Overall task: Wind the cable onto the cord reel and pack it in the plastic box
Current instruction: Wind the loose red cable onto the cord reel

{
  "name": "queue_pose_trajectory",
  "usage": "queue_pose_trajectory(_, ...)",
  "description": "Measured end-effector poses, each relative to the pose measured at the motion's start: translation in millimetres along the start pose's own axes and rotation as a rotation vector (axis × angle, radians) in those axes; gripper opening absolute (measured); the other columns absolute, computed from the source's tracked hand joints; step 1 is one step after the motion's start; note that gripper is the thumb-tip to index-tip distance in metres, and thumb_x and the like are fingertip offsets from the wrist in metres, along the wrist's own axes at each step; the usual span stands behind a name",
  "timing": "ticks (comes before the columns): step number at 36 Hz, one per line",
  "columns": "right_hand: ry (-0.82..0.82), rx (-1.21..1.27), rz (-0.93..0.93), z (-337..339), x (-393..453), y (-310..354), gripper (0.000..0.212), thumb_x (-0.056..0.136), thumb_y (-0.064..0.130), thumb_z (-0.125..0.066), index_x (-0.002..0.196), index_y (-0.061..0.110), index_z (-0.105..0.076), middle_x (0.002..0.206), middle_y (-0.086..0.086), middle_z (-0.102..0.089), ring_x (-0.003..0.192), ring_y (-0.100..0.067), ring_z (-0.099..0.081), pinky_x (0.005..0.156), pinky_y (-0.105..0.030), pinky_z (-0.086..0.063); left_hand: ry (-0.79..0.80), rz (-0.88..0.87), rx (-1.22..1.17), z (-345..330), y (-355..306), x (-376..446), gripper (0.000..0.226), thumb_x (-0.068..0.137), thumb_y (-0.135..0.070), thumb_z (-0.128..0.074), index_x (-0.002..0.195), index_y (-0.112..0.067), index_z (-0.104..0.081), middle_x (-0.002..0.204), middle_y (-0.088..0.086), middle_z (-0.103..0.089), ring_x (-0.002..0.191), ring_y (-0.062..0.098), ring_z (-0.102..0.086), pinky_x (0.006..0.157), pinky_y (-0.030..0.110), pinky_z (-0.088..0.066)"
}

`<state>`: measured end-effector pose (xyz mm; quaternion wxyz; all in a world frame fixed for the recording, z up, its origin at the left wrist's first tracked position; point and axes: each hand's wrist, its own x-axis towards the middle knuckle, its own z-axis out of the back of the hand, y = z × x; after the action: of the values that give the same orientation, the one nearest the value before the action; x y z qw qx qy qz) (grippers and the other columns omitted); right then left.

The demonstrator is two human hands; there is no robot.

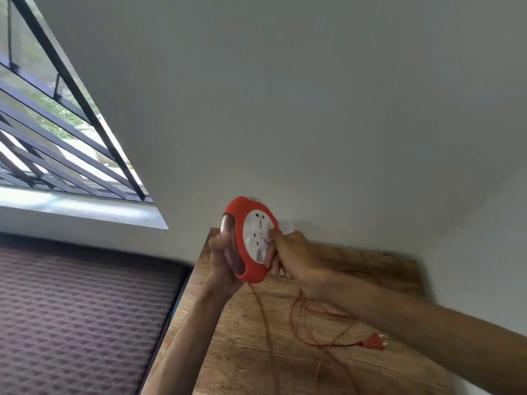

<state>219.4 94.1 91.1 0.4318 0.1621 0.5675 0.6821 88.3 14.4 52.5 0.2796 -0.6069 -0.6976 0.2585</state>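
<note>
A round red cord reel point(251, 269) with a white socket face is held upright above the wooden table point(242, 346). My left hand point(224, 262) grips its left rim and back. My right hand point(293, 256) rests on the white face, fingers curled at its right side. A thin red cable point(263, 317) hangs from the bottom of the reel and lies in loose loops on the table. Its red plug point(373, 344) lies at the right. No plastic box is in view.
The table stands against a pale wall point(313, 109). A dark patterned mattress point(79, 315) lies to the left of the table. A barred window point(51, 124) with a sill is at the upper left.
</note>
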Motion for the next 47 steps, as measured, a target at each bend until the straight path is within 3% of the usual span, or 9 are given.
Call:
queue_pose_trajectory(3,0.009,-0.234,0.438,-1.6,-11.3,1.2,0.056,0.110,0.048,-0.048,0.068,0.020,-0.072,0.059,0.004,-0.071,0.053,-0.007,-0.067,0.060,-0.013,-0.048,-0.115,-0.034,-0.072,7.3,-0.8,-6.2,0.105,0.077,-0.066,-0.081,0.152,0.000,-0.050,0.131,0.033,-0.061,0.115,0.047,-0.065,0.087,0.049,-0.064)
queue_pose_trajectory(7,0.014,-0.980,1.279,24.6,-1.9,3.8,0.021,0.104,0.033,-0.062,0.119,0.019,-0.068,0.109,-0.006,-0.072,0.083,-0.023,-0.073,0.060,-0.030,-0.059,-0.168,-0.033,-0.051,14.5,-3.3,-12.8,0.098,0.080,-0.065,-0.080,0.148,0.001,-0.056,0.130,0.031,-0.065,0.116,0.044,-0.068,0.086,0.049,-0.064)
queue_pose_trajectory(20,0.296,-1.470,1.829,68.2,32.3,37.7,0.043,0.106,0.021,-0.061,0.146,0.030,-0.048,0.153,-0.030,-0.053,0.085,-0.029,-0.073,0.058,-0.032,-0.063,0.124,0.157,-0.254,26.6,-6.2,-13.6,0.088,0.098,-0.059,-0.065,0.160,0.000,-0.043,0.150,0.034,-0.055,0.135,0.052,-0.056,0.105,0.064,-0.052)
queue_pose_trajectory(26,0.380,-1.605,1.940,78.2,45.2,53.8,0.067,0.098,0.015,-0.069,0.155,0.036,-0.041,0.145,-0.028,-0.054,0.076,-0.029,-0.070,0.057,-0.032,-0.058,0.069,0.157,-0.184,5.0,-7.3,-13.5,0.090,0.083,-0.063,-0.078,0.148,-0.003,-0.061,0.138,0.029,-0.065,0.124,0.045,-0.066,0.102,0.060,-0.056)
queue_pose_trajectory(30,0.340,-1.586,1.887,73.5,45.7,47.8,0.047,0.111,0.028,-0.049,0.156,0.025,-0.036,0.113,-0.026,-0.069,0.057,-0.027,-0.067,0.050,-0.033,-0.058,0.091,0.166,-0.163,0.2,-5.4,-7.9,0.089,0.089,-0.062,-0.075,0.152,-0.002,-0.055,0.141,0.029,-0.063,0.126,0.046,-0.064,0.101,0.060,-0.056)
queue_pose_trajectory(35,-0.157,-0.833,0.871,32.6,18.3,43.1,0.065,0.094,0.071,-0.059,0.089,0.010,-0.079,0.051,0.000,-0.064,0.041,-0.017,-0.058,0.047,-0.029,-0.049,0.088,0.082,-0.126,4.5,-4.5,-2.4,0.085,0.097,-0.059,-0.065,0.154,0.001,-0.048,0.141,0.028,-0.063,0.131,0.045,-0.060,0.105,0.055,-0.053)
queue_pose_trajectory(39,0.079,-0.040,-0.080,13.1,9.3,36.0,0.068,0.110,0.041,-0.042,0.065,0.003,-0.077,0.044,-0.005,-0.062,0.030,-0.010,-0.043,0.045,-0.027,-0.038,0.128,0.014,-0.052,-0.4,-10.0,5.9,0.102,0.090,-0.056,-0.074,0.154,0.012,-0.032,0.111,0.034,-0.064,0.099,0.046,-0.068,0.089,0.051,-0.057)
queue_pose_trajectory(43,0.228,0.050,0.133,12.7,-10.8,30.8,0.066,0.114,0.037,-0.041,0.074,0.001,-0.080,0.059,-0.011,-0.074,0.032,-0.008,-0.051,0.040,-0.017,-0.043,0.048,0.006,-0.182,19.8,-10.9,2.7,0.110,0.086,-0.057,-0.079,0.161,0.004,-0.027,0.134,0.033,-0.052,0.118,0.049,-0.057,0.095,0.054,-0.056)
queue_pose_trajectory(47,0.063,-0.777,1.078,39.2,-7.1,33.0,0.028,0.108,0.035,-0.056,0.111,0.018,-0.078,0.109,-0.003,-0.078,0.079,-0.018,-0.075,0.059,-0.037,-0.062,0.022,-0.018,-0.096,19.1,-8.5,-4.9,0.103,0.088,-0.068,-0.070,0.157,0.002,-0.040,0.140,0.031,-0.055,0.127,0.048,-0.054,0.101,0.052,-0.053)
